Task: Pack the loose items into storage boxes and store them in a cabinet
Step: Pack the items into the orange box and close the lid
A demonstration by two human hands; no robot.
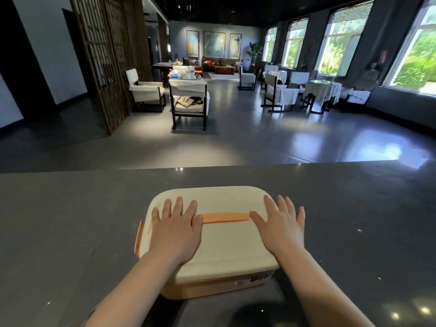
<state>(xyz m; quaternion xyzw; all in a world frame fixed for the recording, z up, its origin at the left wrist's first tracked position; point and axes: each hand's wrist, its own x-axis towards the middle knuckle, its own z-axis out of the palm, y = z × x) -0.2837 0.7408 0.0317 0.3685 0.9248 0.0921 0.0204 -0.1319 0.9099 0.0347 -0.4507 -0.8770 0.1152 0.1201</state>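
A storage box (224, 246) with a cream lid and orange base stands on the dark grey counter (70, 220) right in front of me. An orange handle (225, 217) lies flat across the lid, and an orange latch (138, 239) shows on the box's left side. My left hand (175, 227) rests flat on the left half of the lid, fingers spread. My right hand (282, 225) lies flat on the right half, fingers spread too. The lid is down, so the box's contents are hidden.
Beyond the counter's far edge (212, 167) stretches a grey tiled floor. Cream armchairs (188, 100) and covered tables (322, 90) stand farther back, a wooden lattice screen (111, 55) at the left, large windows (415, 55) at the right.
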